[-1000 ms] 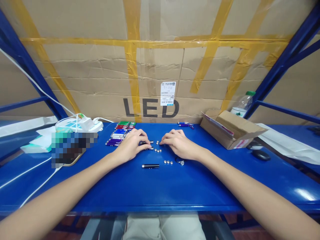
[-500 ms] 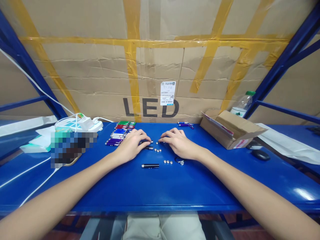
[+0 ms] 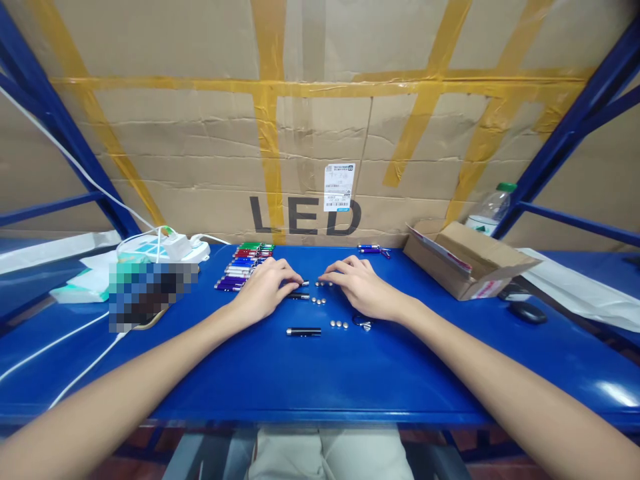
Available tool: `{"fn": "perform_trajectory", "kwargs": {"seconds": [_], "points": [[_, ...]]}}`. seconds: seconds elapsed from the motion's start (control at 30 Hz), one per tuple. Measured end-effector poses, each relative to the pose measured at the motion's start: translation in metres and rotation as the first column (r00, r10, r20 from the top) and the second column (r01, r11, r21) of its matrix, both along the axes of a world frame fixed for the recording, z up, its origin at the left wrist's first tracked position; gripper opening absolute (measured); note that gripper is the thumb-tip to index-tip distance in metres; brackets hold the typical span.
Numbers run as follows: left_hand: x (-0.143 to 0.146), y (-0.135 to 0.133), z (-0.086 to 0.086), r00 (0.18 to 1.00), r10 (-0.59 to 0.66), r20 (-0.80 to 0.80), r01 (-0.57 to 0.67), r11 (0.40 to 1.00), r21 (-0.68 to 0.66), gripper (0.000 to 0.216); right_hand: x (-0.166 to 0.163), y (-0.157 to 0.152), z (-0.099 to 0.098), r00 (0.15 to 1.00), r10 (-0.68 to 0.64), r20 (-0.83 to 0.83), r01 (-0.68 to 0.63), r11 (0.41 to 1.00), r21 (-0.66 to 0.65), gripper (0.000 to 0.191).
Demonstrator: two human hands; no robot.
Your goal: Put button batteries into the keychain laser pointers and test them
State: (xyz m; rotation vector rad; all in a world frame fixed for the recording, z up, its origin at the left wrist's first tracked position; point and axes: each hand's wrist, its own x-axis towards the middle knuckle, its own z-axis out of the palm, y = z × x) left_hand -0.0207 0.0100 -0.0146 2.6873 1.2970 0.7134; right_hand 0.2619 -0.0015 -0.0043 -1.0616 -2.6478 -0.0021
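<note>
- Cardboard (image 3: 200,147) crossed with yellow tape (image 3: 270,40) backs a glossy blue tabletop (image 3: 320,383); all my small parts lie on that smooth paint.
- With my left hand (image 3: 264,287) I hold thumb and index finger narrow at a silver-ended black barrel (image 3: 305,283); whether they pinch it or only rest on it, I cannot tell; a second black barrel (image 3: 302,297) lies just below, a third black barrel (image 3: 304,332) nearer me.
- My right hand (image 3: 357,283) is half curled, fingertips just over two button cells (image 3: 317,285); I cannot tell whether one is gripped; three cells (image 3: 319,301) sit in a row below, three more (image 3: 339,325) nearer me.
- One careless fingertip could skid a cell or flip it unnoticed, the discs being tiny and alike; a loosened barrel could roll, being round.
- Dropping my right wrist could drag the metal clasp (image 3: 367,327) beside it; my left knuckles could jostle the coloured penlights (image 3: 245,263) next to them.
- Big black letters LED (image 3: 303,215) read plainly on the cardboard; the white label (image 3: 339,187) has a barcode, but its print is too small for me; likewise the green-capped bottle (image 3: 487,210).
</note>
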Motion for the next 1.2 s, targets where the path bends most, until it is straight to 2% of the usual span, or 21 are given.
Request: {"fn": "perform_trajectory", "kwargs": {"seconds": [0.1, 0.3, 0.63, 1.2], "points": [[-0.001, 0.003, -0.001, 1.000, 0.013, 0.001, -0.013, 1.000, 0.009, 0.018, 0.002, 0.002, 0.001, 1.000, -0.018, 0.006, 0.018, 0.999, 0.041, 0.046], [-0.004, 0.007, -0.001, 0.997, 0.072, -0.009, -0.072, 0.997, 0.001, 0.017, 0.002, 0.002, 0.004, 1.000, -0.006, 0.005, 0.005, 0.999, 0.038, 0.042], [-0.003, 0.012, 0.000, 0.996, 0.082, -0.021, -0.082, 0.997, -0.001, 0.018, 0.002, 0.004, -0.001, 0.999, -0.039, -0.017, 0.039, 0.999, 0.022, 0.048], [0.001, 0.009, 0.004, 0.992, 0.125, -0.025, -0.125, 0.992, -0.026, 0.012, -0.003, 0.001, 0.001, 0.994, 0.013, -0.105, -0.024, 0.994, -0.103, 0.051]]}}
